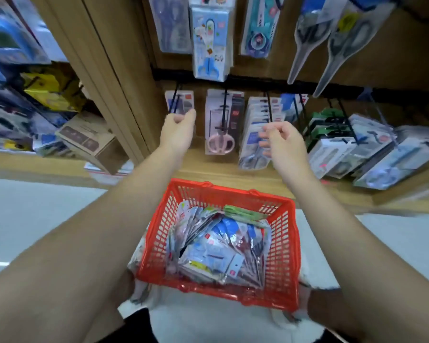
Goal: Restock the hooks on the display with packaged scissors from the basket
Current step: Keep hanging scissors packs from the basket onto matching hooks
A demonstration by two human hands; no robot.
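A red basket (286,246) sits in front of me, close to my body, filled with several packaged scissors (216,246). My left hand (177,131) is raised to the tip of the leftmost lower hook (175,101), thumb and fingers loosely curved around a gap with nothing in them. A pack of scissors (183,99) hangs at the back of that hook. My right hand (284,142) is up at the third hook (268,107), its loosely curled fingers touching the front of the stack of packs (252,134) hanging there. Pink scissors (221,134) hang between my hands.
More packed hooks run to the right (352,144) and in the row above (209,40). A wooden post (104,78) borders the display on the left, with cardboard boxes (89,139) on the low shelf beside it. A wooden ledge (208,172) lies below the hooks.
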